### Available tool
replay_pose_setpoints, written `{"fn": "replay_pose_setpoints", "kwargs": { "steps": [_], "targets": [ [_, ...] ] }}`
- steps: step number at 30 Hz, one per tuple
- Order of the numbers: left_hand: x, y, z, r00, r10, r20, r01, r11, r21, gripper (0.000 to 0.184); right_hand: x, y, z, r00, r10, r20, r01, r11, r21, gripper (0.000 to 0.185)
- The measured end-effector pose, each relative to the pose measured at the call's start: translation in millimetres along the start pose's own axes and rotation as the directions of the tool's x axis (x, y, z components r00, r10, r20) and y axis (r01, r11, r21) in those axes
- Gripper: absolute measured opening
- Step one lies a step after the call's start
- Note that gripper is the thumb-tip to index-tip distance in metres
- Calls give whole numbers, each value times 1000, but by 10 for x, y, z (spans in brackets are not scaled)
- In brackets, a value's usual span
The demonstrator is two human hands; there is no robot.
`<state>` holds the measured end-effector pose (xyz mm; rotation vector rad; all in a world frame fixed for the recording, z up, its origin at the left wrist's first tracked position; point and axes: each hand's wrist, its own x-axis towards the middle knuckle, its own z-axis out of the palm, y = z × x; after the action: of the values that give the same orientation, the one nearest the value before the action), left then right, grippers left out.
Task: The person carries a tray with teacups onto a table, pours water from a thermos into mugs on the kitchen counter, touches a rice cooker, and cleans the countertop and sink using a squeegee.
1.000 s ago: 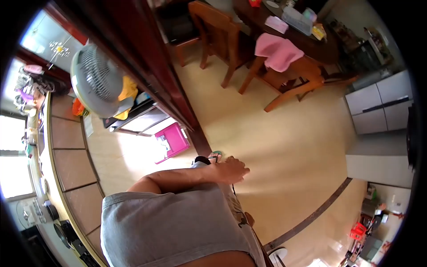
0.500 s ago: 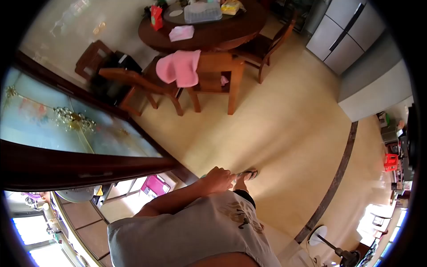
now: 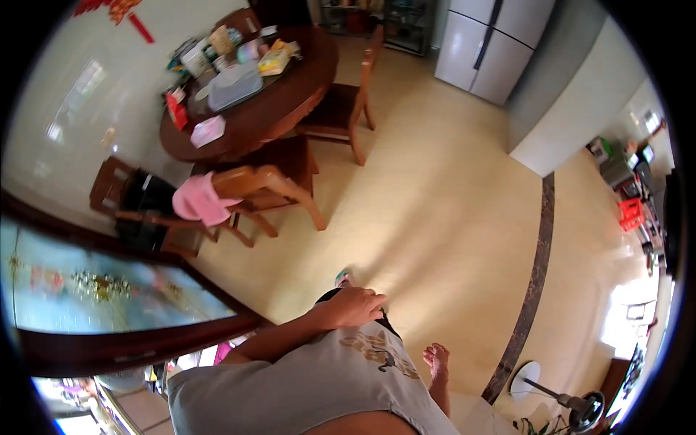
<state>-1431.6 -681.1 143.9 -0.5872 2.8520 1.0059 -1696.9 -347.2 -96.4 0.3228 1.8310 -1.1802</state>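
Observation:
My left hand (image 3: 353, 307) is in front of my grey shirt (image 3: 290, 384), its fingers curled and pressed together. Whatever its fingers may hold is hidden, and a thin dark strip shows beside the fingertips. My right hand (image 3: 437, 357) hangs lower down, to the right of the shirt's printed front, with its fingers curled in and nothing visible in them. One foot in a sandal (image 3: 343, 278) shows on the tiled floor just beyond my left hand.
A round wooden table (image 3: 304, 80) bears a plastic box (image 3: 235, 85) and packets. A pink cloth (image 3: 205, 199) hangs on a chair (image 3: 272, 185). Beyond stand a fridge (image 3: 464, 54) and a wall corner (image 3: 573, 94). A glass door (image 3: 109, 286) is left, a round-based stand (image 3: 523, 380) lower right.
The view has turned right, away from the kitchen side and fan, so the table and chairs have shifted left. My right hand has come into view. My left hand stays before my shirt.

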Motion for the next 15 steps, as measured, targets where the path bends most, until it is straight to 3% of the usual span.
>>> {"fn": "replay_pose_setpoints", "kwargs": {
  "steps": [3,7,11,14,15],
  "targets": [
    [374,-101,-74,986,78,-150,-85,995,-44,30,164,-172,-69,997,81,-18,-82,994,-72,28],
    [1082,-449,-349,980,158,-117,-184,946,-266,45,436,-336,40,983,147,110,-140,988,-71,30],
    [1738,-800,-864,986,152,-60,-162,966,-201,39,731,-651,475,982,161,95,-143,975,-173,30],
    [2263,-1058,-1441,982,179,-67,-186,974,-127,52,915,-1170,830,990,112,80,-94,975,-204,30],
    [2390,-1142,-1523,966,196,-167,-220,965,-142,53,974,-1395,931,992,97,80,-78,975,-210,30]
  ]
}}
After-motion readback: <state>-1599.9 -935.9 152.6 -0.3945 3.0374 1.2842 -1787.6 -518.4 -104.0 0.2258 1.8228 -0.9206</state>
